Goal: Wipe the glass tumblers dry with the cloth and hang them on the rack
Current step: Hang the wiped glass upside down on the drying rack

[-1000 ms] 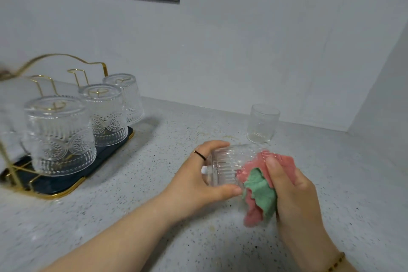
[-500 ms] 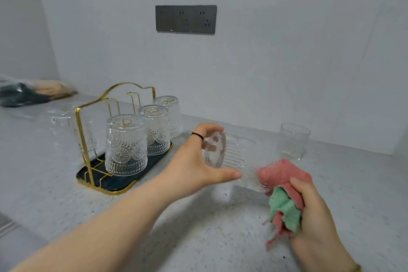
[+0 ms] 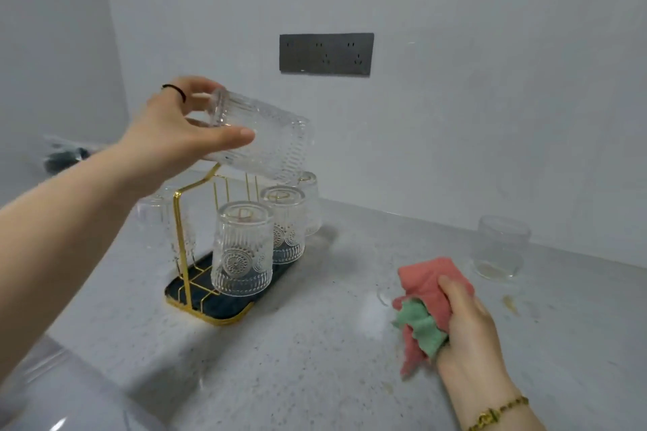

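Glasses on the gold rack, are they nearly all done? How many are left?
Nearly. At least three tumblers hang upside down on the rack, with what looks like a fourth behind the frame. The left hand holds another tumbler tilted above the rack, not yet hung. The right hand grips the cloth. One glass stands upright on the counter, waiting for wiping and hanging.

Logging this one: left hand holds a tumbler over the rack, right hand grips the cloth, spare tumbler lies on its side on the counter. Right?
Not quite. The head view shows the spare tumbler standing upright on the counter, not on its side. The rest holds: the left hand holds a ribbed tumbler over the rack and the right hand grips the cloth.
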### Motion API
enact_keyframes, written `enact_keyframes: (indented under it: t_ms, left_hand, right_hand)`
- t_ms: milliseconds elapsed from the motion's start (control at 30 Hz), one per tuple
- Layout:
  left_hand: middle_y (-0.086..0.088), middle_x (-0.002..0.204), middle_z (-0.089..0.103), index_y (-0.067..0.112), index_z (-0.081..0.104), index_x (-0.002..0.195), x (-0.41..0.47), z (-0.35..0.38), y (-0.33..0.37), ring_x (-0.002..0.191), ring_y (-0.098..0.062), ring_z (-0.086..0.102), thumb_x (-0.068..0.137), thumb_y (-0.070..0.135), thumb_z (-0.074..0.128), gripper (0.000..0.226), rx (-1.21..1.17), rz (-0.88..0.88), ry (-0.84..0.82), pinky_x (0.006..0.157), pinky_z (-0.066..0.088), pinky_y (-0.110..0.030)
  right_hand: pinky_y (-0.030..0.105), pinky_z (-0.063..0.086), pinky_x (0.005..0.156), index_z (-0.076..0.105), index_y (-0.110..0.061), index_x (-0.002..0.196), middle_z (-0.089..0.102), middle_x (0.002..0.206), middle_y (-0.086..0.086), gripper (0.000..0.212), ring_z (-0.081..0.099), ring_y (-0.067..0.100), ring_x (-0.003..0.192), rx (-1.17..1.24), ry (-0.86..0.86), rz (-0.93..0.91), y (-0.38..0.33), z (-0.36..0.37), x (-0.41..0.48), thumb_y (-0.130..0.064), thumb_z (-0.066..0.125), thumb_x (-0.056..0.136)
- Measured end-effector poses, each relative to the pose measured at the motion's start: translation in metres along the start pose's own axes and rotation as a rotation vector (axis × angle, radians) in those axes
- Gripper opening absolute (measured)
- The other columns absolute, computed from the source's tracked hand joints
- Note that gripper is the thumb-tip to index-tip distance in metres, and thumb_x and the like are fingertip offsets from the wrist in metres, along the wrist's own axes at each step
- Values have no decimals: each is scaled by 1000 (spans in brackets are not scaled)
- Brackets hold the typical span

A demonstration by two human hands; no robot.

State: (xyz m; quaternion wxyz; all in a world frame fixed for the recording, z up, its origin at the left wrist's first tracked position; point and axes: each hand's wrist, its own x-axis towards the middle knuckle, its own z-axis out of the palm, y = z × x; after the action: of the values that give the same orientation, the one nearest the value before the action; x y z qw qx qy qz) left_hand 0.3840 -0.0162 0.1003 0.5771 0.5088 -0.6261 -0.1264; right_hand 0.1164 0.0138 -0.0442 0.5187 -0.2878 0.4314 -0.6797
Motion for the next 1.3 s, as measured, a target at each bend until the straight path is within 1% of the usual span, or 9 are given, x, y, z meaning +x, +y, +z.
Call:
enact_keyframes:
  t_ms: [167,300,367,467,667,867,1067,1167,1300]
  left_hand:
    - [1,118,48,18,44,129,26,-29,0,97,-19,53,69,25,75,68,191,-7,47,65,48,-21]
    - [-8,132,46,16,43,133,46,-45,-5,98,-21,53,72,23,74,69,229,-72,49,53,54,-15]
    - [-11,135,46,16,42,134,56,-49,-11,98,-22,53,72,24,74,70,261,-90,59,64,55,-23]
    - [-13,135,46,15,42,135,67,-49,-19,91,-26,55,72,27,75,73,374,-106,47,79,49,-35]
    - [-16,134,47,12,41,136,87,-43,-39,92,-24,50,73,27,74,72,414,-166,-15,76,46,-33]
    - [-17,135,47,12,41,136,97,-35,-59,105,-33,54,74,29,73,72,515,-241,-161,78,49,-34]
    - [-17,137,45,10,41,135,84,-6,-87,114,-32,50,78,25,69,66,525,-266,-331,76,49,-34]
    - [-15,138,44,11,43,134,82,0,-96,105,-27,50,76,23,72,66,513,-280,-424,76,46,-32]
    - [-11,136,48,13,49,129,81,4,-108,120,-29,46,73,23,75,62,565,-256,-452,96,38,-32]
  right_hand:
    - [14,30,25,59,-2,74,54,46,20,19,40,16,20,-208,-20,-61,7,-2,-6,-14,53,87]
    - [21,46,42,65,4,66,68,55,8,24,61,18,50,-241,-92,-150,11,2,-8,-8,55,84]
    - [12,44,42,65,2,64,67,52,3,21,62,11,51,-225,-102,-178,11,3,-9,-5,56,81]
    - [14,46,46,65,-9,62,65,48,-3,20,60,11,52,-273,-51,-200,14,1,-7,-4,58,81]
    - [18,47,48,69,-10,73,68,53,-2,9,60,18,55,-321,-13,-194,18,-5,3,-11,62,79]
    - [18,46,47,70,-33,57,69,56,-5,30,62,18,58,-374,-2,-230,18,-4,5,-13,64,78]
    - [16,47,46,70,-36,55,68,55,-6,34,61,7,49,-351,-21,-223,16,-1,2,-11,65,77]
    - [19,48,47,70,-36,56,68,55,-4,33,63,14,55,-356,-20,-229,16,-2,4,-11,65,77]
    - [19,47,47,70,-35,59,69,57,-1,31,63,17,56,-398,-20,-233,17,-3,6,-12,65,78]
